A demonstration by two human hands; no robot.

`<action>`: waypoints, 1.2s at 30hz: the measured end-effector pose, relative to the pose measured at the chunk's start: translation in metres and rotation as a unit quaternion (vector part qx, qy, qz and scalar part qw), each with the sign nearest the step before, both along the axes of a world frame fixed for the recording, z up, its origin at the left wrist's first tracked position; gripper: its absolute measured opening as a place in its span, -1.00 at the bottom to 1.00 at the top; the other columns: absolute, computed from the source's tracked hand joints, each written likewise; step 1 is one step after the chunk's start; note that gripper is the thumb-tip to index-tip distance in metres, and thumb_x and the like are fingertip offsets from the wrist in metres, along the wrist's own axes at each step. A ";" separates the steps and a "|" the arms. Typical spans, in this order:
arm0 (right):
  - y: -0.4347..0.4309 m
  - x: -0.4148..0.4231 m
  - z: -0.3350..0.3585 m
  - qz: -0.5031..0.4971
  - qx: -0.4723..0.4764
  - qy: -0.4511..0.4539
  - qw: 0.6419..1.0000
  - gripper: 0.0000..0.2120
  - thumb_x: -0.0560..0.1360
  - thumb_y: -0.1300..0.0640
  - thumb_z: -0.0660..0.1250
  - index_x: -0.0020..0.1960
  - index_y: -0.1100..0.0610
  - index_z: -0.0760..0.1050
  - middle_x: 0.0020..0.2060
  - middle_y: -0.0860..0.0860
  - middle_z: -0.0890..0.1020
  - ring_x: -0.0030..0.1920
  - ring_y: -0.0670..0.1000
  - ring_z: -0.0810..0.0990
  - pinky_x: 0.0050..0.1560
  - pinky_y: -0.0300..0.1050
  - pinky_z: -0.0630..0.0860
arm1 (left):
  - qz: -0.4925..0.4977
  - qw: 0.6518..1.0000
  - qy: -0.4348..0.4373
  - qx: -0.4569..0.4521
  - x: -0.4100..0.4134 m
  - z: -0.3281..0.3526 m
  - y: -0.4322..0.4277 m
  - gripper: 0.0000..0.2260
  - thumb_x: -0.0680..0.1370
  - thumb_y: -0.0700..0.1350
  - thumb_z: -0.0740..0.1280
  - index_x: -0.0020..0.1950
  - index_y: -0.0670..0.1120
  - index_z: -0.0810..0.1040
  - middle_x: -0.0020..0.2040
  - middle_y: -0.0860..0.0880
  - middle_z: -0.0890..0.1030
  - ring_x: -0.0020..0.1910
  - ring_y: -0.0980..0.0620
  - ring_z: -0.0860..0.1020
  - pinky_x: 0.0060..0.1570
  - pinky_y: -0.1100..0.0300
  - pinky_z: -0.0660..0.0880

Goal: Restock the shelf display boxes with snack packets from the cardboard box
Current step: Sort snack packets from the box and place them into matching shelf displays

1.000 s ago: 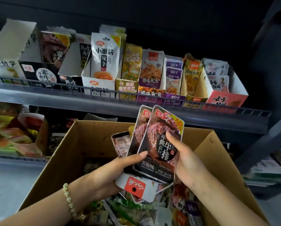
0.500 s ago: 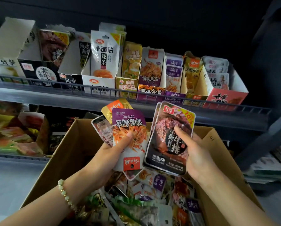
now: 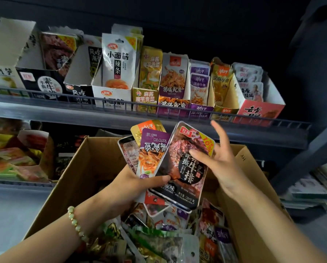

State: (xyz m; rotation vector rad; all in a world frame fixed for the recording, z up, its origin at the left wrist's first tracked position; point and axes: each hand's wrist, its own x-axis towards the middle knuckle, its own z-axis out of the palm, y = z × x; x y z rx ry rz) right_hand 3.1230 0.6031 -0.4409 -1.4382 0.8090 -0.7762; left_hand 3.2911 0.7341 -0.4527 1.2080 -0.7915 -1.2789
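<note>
My left hand (image 3: 140, 182) grips a fan of snack packets above the open cardboard box (image 3: 86, 168): a dark beef-steak packet (image 3: 185, 168) in front, a purple packet (image 3: 151, 152), a gold packet (image 3: 149, 126) and a pale one (image 3: 128, 150) behind. My right hand (image 3: 219, 160) is beside the beef-steak packet with fingers spread, its thumb resting on the packet's face. Loose packets (image 3: 158, 242) fill the box's bottom. Display boxes (image 3: 111, 95) stand in a row on the upper shelf (image 3: 121, 116).
A wire rail runs along the shelf front. A red display box (image 3: 259, 111) stands at the row's right end, a tall white one (image 3: 5, 46) at the left. A lower shelf at left holds more packets (image 3: 13, 156). A dark upright post (image 3: 310, 152) stands to the right.
The beef-steak packets passed from my right hand to the left-hand fan. My right hand's fingers have opened and spread; only the thumb stays on the packet.
</note>
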 end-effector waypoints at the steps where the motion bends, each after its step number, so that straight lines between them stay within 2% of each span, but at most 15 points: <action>1: -0.006 -0.005 0.003 0.031 0.004 0.021 0.999 -0.25 0.31 0.19 0.49 0.39 -0.18 0.29 0.03 -0.06 0.63 0.04 -0.17 0.64 0.04 -0.17 0.54 | -0.008 1.000 -0.008 -0.004 0.002 0.001 0.000 -0.63 0.29 -0.24 0.46 0.08 -0.12 0.56 -0.04 -0.12 0.71 -0.08 -0.10 0.69 -0.16 0.10 0.63; 4: -0.016 -0.011 0.004 0.120 0.104 0.030 0.987 -0.34 0.29 0.16 0.52 0.35 0.02 0.42 0.16 0.10 0.63 0.13 0.04 0.62 -0.01 -0.13 0.59 | -0.021 0.999 -0.022 -0.024 0.008 0.007 0.000 -0.66 0.27 -0.27 0.45 0.03 -0.10 0.58 -0.06 -0.10 0.71 -0.11 -0.06 0.69 -0.15 0.11 0.64; 7: -0.019 -0.012 0.002 0.173 0.169 0.034 0.970 -0.21 0.11 0.05 0.67 0.29 0.09 0.48 0.12 0.12 0.65 0.09 0.06 0.64 -0.06 -0.11 0.62 | -0.035 0.999 -0.016 -0.029 0.013 0.012 0.003 -0.68 0.27 -0.31 0.42 0.01 -0.12 0.57 -0.14 -0.08 0.71 -0.21 0.00 0.69 -0.27 0.18 0.62; 8: -0.019 -0.011 0.004 0.179 0.169 0.035 0.969 -0.22 0.10 0.07 0.66 0.27 0.11 0.49 0.10 0.12 0.66 0.07 0.05 0.65 -0.07 -0.10 0.63 | -0.040 0.999 -0.017 -0.027 0.015 0.013 0.003 -0.68 0.28 -0.31 0.42 0.01 -0.13 0.56 -0.15 -0.08 0.71 -0.22 0.01 0.69 -0.27 0.19 0.61; 11: -0.018 -0.001 0.017 0.156 0.152 0.038 0.975 -0.37 0.23 0.22 0.51 0.28 0.15 0.46 0.03 0.11 0.67 0.00 0.03 0.67 -0.10 -0.10 0.65 | -0.038 0.998 -0.032 -0.026 0.023 0.020 0.004 -0.68 0.32 -0.30 0.42 0.04 -0.12 0.55 -0.12 -0.07 0.72 -0.18 0.00 0.69 -0.23 0.19 0.61; 12: -0.018 0.004 0.022 0.143 0.146 0.031 0.978 -0.35 0.21 0.23 0.52 0.28 0.17 0.46 0.00 0.11 0.68 -0.02 0.02 0.67 -0.13 -0.11 0.65 | -0.029 0.999 -0.030 -0.025 0.026 0.024 0.003 -0.71 0.35 -0.30 0.42 0.04 -0.12 0.55 -0.13 -0.07 0.72 -0.19 0.00 0.69 -0.25 0.19 0.61; 15: -0.019 0.024 0.039 0.129 0.123 -0.003 0.984 -0.12 -0.09 0.10 0.72 0.19 0.15 0.52 0.00 0.14 0.69 -0.03 0.05 0.68 -0.13 -0.12 0.64 | 0.014 1.000 -0.001 -0.017 0.043 0.035 0.005 -0.83 0.45 -0.27 0.38 0.02 -0.13 0.54 -0.19 -0.07 0.72 -0.29 0.02 0.68 -0.34 0.22 0.60; 17: -0.017 0.038 0.053 0.120 0.100 -0.020 0.988 -0.11 -0.16 0.07 0.73 0.14 0.13 0.55 0.00 0.14 0.69 -0.02 0.06 0.68 -0.12 -0.12 0.64 | 0.047 0.999 0.015 -0.020 0.058 0.044 0.007 -0.78 0.42 -0.19 0.39 0.05 -0.13 0.53 -0.19 -0.07 0.72 -0.30 0.01 0.69 -0.35 0.22 0.60; 19: -0.013 0.054 0.068 0.107 0.084 -0.023 0.990 -0.24 -0.02 0.13 0.68 0.15 0.12 0.53 -0.03 0.11 0.70 -0.03 0.05 0.68 -0.12 -0.10 0.65 | 0.087 0.995 0.016 -0.038 0.076 0.052 0.012 -0.67 0.34 -0.09 0.40 0.09 -0.10 0.54 -0.16 -0.07 0.72 -0.27 0.00 0.69 -0.32 0.20 0.61; 21: -0.010 0.071 0.082 0.092 0.061 -0.027 0.994 -0.44 0.16 0.22 0.52 0.15 0.11 0.51 -0.04 0.08 0.69 -0.03 0.03 0.66 -0.07 -0.09 0.65 | 0.131 0.990 0.014 -0.059 0.097 0.059 0.018 -0.67 0.35 -0.07 0.40 0.10 -0.09 0.56 -0.12 -0.08 0.72 -0.25 -0.01 0.69 -0.29 0.17 0.61; 22: -0.009 0.080 0.088 0.086 0.047 -0.030 0.995 -0.48 0.19 0.24 0.47 0.14 0.11 0.50 -0.03 0.08 0.68 -0.02 0.03 0.66 -0.05 -0.08 0.64 | 0.151 0.986 0.010 -0.068 0.108 0.062 0.021 -0.70 0.40 -0.09 0.40 0.11 -0.09 0.56 -0.10 -0.09 0.72 -0.24 -0.01 0.69 -0.28 0.17 0.61; 26: -0.009 0.123 0.113 0.055 -0.012 -0.032 0.998 -0.43 0.15 0.23 0.49 0.16 0.10 0.50 0.00 0.08 0.68 0.03 0.06 0.65 -0.07 -0.08 0.63 | 0.241 0.965 -0.009 -0.105 0.155 0.066 0.032 -0.83 0.50 -0.14 0.37 0.09 -0.06 0.57 -0.09 -0.05 0.72 -0.18 0.00 0.70 -0.25 0.20 0.63; 30: -0.012 0.175 0.140 0.041 -0.071 -0.033 0.996 -0.47 0.13 0.18 0.53 0.09 0.06 0.52 -0.01 0.05 0.68 0.06 0.07 0.65 0.10 0.03 0.56 | 0.298 0.945 -0.001 -0.137 0.197 0.069 0.043 -0.83 0.49 -0.14 0.39 0.07 -0.01 0.57 -0.09 0.00 0.72 -0.16 0.02 0.70 -0.28 0.21 0.62; 36: -0.027 0.268 0.174 0.024 -0.153 -0.039 0.987 -0.67 0.35 0.26 0.52 0.04 0.06 0.51 -0.03 0.02 0.67 -0.01 0.01 0.66 -0.02 -0.08 0.60 | 0.344 0.922 0.009 -0.177 0.245 0.078 0.058 -0.77 0.47 -0.11 0.42 0.11 0.00 0.57 -0.04 0.02 0.72 -0.09 0.02 0.69 -0.19 0.18 0.61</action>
